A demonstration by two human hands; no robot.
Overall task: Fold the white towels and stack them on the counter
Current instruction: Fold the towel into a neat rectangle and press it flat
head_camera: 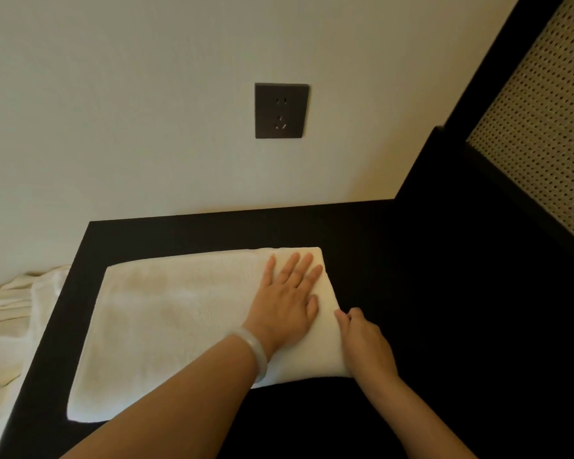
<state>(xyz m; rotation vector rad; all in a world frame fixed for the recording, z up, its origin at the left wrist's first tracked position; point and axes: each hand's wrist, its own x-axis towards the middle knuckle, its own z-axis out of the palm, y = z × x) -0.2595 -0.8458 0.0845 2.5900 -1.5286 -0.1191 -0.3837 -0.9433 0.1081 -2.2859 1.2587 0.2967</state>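
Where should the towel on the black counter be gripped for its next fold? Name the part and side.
Probably grip the towel at its free left short edge, coming from the left: it lies flat and that end is uncovered, while the left hand presses the right end flat.

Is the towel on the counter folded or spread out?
Folded, at least once: the towel shows a thick rounded edge on its right beside the flat left hand.
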